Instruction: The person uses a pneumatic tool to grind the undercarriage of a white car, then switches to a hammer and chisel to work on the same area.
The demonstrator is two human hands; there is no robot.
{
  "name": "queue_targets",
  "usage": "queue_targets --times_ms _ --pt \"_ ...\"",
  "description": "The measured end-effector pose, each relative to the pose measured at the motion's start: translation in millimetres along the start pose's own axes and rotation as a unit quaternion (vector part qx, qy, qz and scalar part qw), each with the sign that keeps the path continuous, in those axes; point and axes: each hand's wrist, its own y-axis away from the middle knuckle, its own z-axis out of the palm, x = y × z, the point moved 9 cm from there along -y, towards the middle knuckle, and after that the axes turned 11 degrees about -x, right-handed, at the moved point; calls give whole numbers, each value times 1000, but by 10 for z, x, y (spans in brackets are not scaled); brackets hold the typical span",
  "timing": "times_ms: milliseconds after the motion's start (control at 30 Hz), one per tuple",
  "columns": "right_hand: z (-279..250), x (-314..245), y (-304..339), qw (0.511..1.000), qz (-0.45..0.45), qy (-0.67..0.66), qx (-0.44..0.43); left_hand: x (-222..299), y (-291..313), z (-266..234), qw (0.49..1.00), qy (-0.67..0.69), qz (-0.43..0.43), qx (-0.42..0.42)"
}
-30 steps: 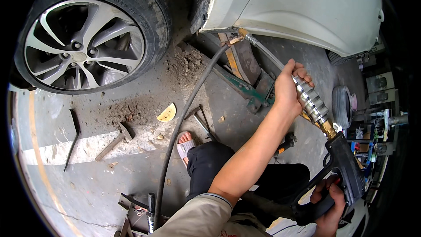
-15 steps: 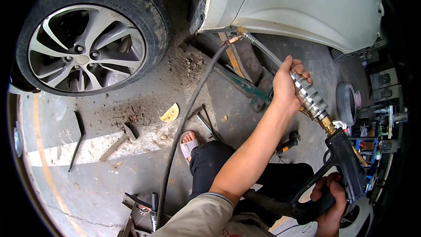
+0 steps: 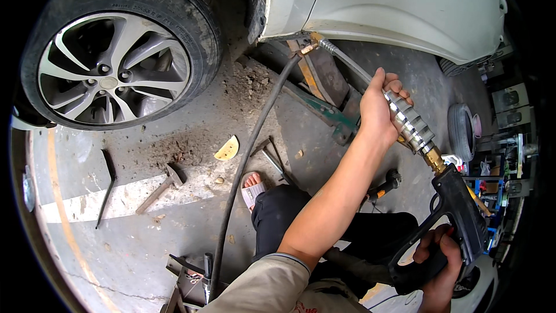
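Note:
Both my hands hold a black spray gun [image 3: 460, 214] with a trigger, a brass fitting and a long metal lance. My left hand [image 3: 379, 107] is closed around the lance at its ribbed metal collar [image 3: 411, 124]. My right hand [image 3: 443, 255] wraps the black grip low at the right; part of its fingers is hidden behind the handle. The lance's brass tip [image 3: 316, 37] points up and left, by the sill of a white car [image 3: 370, 11]. A black hose [image 3: 250, 145] runs from a copper-coloured fitting beside the tip; whether they are joined I cannot tell.
A wheel [image 3: 110, 81] stands at the upper left. A green jack [image 3: 324, 107] lies under the car's edge. On the floor are a hammer [image 3: 162, 188], a black bar [image 3: 106, 188], loose dirt [image 3: 255, 84] and a yellow half-round piece [image 3: 226, 148]. A metal tool holder [image 3: 188, 287] stands lower left.
The view has shifted slightly, so floor things sit a little further right. Both hands keep their grip on the spray gun, which has barely moved.

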Motion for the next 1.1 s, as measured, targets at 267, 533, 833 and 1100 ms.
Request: queue_targets --times_ms 267,533,833,1100 --pt "-21 52 -34 1000 11 10 -8 95 -91 -91 1000 -9 3 2" --pt "-9 81 -73 999 1 -7 -54 731 -535 -279 1000 -24 16 -6" --pt "-823 317 239 1000 11 -29 3 -399 268 58 999 -32 -8 9" --pt "-348 400 -45 997 27 -1 -70 -135 54 -144 999 -43 -10 8"
